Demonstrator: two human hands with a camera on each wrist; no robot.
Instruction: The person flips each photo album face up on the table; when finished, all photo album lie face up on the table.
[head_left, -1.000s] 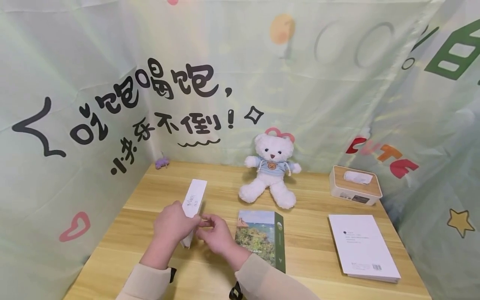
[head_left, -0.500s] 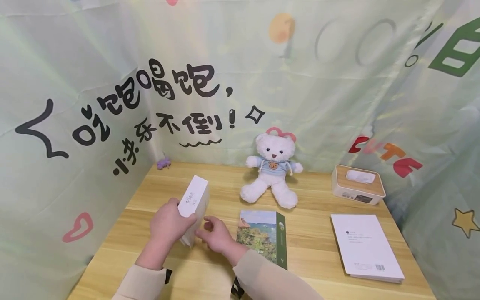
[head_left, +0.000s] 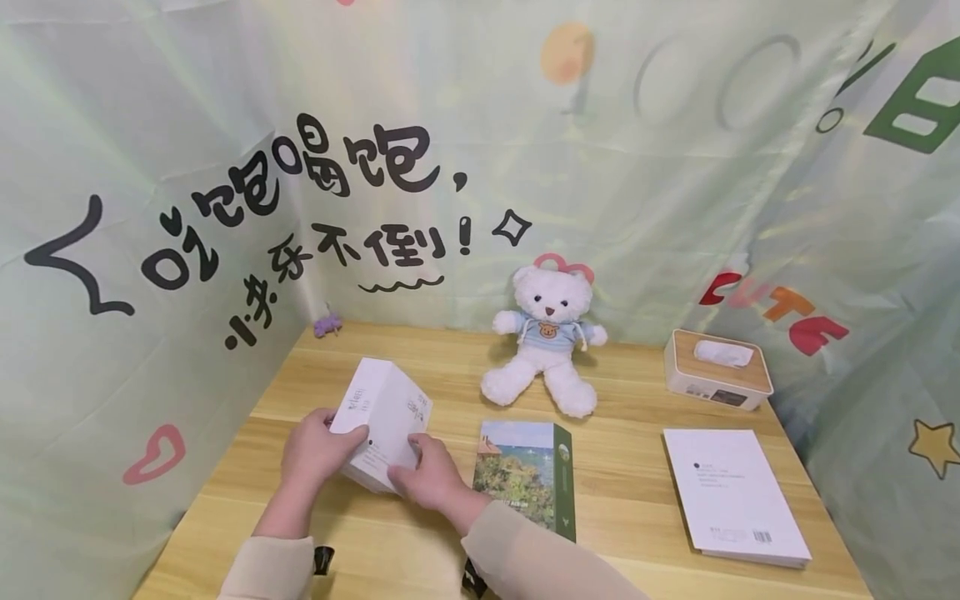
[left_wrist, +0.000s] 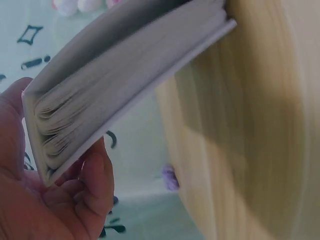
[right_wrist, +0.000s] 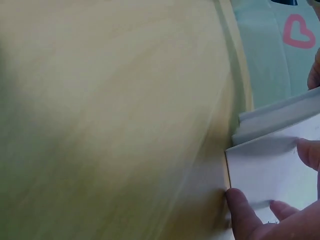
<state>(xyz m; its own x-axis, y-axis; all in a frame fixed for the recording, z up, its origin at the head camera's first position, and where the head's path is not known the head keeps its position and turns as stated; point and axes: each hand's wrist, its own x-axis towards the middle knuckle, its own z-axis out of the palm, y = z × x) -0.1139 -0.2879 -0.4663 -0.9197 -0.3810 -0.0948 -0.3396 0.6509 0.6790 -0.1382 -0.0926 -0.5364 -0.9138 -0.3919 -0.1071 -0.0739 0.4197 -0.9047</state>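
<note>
Tilted above the left part of the wooden table is a thick white book [head_left: 390, 421] with small dark print on its spine and cover. My left hand [head_left: 311, 450] grips it by the spine, thumb on one side. Seen in the left wrist view, the book [left_wrist: 130, 80] has its page bundles showing at the end between the covers, and fingers of the left hand [left_wrist: 65, 205] bend round its spine. At the book's right edge, my right hand [head_left: 435, 475] holds the cover with its thumb on the face. The right wrist view shows fingers [right_wrist: 242, 212] at that cover's edge.
Beside the right hand lies a picture-covered album [head_left: 517, 467] with a green edge. Another white book [head_left: 735, 492] lies farther right. Behind them are a white teddy bear [head_left: 547, 333] and a tissue box [head_left: 717, 367]. A small purple item [head_left: 327, 323] sits at the back left corner.
The book has turned from spine-up to showing its cover toward the head camera. My right hand, apart from it half a second ago, now holds its right edge.
</note>
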